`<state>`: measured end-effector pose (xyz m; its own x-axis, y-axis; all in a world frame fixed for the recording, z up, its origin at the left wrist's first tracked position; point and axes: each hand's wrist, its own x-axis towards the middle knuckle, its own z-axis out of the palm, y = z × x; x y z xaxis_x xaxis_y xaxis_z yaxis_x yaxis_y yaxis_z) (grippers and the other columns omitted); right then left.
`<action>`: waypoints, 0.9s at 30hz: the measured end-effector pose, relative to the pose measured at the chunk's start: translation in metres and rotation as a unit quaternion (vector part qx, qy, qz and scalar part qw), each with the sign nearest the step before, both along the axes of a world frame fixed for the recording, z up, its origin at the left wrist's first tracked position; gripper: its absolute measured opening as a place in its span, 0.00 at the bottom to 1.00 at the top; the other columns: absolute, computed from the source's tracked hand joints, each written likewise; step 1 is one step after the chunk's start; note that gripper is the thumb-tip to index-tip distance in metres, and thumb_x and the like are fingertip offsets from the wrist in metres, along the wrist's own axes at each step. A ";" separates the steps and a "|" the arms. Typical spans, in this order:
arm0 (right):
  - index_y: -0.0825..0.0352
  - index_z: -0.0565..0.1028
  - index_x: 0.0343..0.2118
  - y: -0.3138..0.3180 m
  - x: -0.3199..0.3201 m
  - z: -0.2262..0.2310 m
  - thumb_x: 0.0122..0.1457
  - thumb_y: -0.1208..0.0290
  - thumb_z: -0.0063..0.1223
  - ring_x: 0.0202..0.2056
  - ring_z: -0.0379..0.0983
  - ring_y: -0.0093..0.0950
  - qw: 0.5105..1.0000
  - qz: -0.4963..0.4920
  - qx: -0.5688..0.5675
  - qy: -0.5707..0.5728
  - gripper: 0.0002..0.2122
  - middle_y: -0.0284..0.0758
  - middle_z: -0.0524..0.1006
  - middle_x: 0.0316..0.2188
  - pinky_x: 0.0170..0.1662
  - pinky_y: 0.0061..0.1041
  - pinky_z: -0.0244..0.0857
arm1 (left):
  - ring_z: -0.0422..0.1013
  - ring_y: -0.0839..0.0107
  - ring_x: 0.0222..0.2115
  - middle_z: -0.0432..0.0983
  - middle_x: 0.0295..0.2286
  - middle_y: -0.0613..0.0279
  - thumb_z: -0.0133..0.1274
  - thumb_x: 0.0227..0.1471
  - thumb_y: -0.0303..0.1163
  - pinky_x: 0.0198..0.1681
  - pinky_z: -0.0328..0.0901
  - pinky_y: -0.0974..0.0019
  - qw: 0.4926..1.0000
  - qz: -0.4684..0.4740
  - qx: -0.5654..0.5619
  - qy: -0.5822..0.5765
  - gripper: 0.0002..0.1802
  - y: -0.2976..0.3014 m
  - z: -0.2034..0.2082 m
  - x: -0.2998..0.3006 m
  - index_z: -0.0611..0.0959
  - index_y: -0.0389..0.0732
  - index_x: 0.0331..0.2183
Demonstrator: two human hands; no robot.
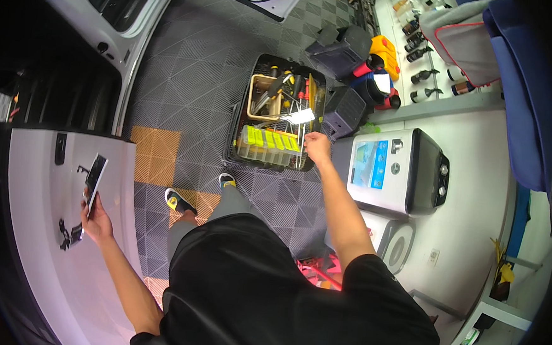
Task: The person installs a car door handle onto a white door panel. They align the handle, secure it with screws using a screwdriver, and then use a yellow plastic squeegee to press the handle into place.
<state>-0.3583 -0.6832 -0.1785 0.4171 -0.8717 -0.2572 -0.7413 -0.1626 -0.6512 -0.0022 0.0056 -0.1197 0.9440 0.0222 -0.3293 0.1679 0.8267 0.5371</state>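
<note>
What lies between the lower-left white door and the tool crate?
In the head view, only patterned floor: orange tiles beside the door, dark ones toward the crate.

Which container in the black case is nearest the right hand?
The clear organizer with yellow-green strips: its end lies beside the right hand, while the tan bin sits farther away.

In your view, you have two hands: one left hand (98,222) at eight o'clock, one right hand (317,148) at two. Count one thin flat thing (97,177) at nine, and two shoes (181,201) near there. At twelve, count one black tool box (321,112), one tan tray (250,98) and one clear box (270,138).
</note>
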 end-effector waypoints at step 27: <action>0.65 0.87 0.41 -0.030 0.039 0.014 0.62 0.67 0.58 0.23 0.83 0.33 0.986 0.024 0.143 0.082 0.11 0.43 0.86 0.30 0.33 0.34 0.78 | 0.65 0.37 0.65 0.72 0.59 0.27 0.46 0.52 0.19 0.74 0.58 0.38 0.997 0.059 -0.034 0.040 0.18 0.013 -0.007 0.014 0.78 0.16 0.43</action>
